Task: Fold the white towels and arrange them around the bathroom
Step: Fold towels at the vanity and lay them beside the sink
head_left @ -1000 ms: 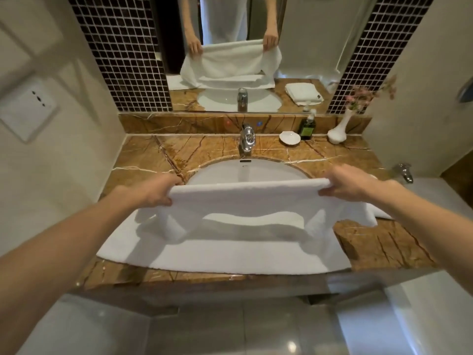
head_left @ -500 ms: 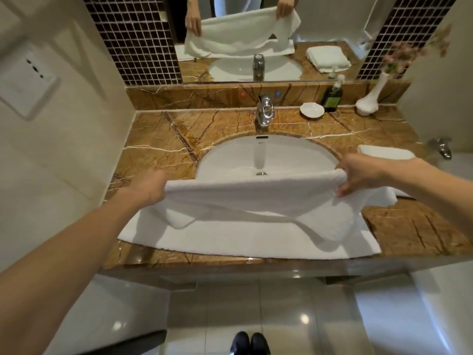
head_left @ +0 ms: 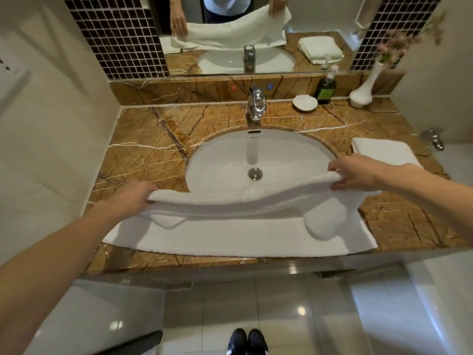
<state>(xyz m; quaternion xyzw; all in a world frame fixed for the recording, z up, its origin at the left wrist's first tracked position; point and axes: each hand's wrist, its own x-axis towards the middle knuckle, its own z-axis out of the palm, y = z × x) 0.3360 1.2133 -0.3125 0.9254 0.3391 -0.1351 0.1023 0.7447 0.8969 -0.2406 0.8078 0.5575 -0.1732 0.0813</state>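
Note:
A long white towel (head_left: pixel 238 238) lies along the front edge of the brown marble counter (head_left: pixel 143 149), partly over the sink (head_left: pixel 225 160). Its far long edge is lifted and folded toward me. My left hand (head_left: pixel 128 197) grips that edge at its left end, low near the counter. My right hand (head_left: pixel 354 172) pinches the same edge at its right end, held a little higher. A second white towel (head_left: pixel 381 151), folded into a rectangle, rests on the counter's right side behind my right wrist.
A chrome tap (head_left: pixel 256 103) stands behind the sink. At the back right are a white soap dish (head_left: pixel 304 103), a dark green pump bottle (head_left: pixel 326 88) and a white vase (head_left: pixel 363 92) with pink flowers. A mirror (head_left: pixel 230 34) covers the wall. My shoes (head_left: pixel 247 342) show on the tiled floor.
Both hands have come down toward the counter with the towel's lifted edge, the left one lowest. The hanging fold has flattened onto the lower layer. The view has tilted further down.

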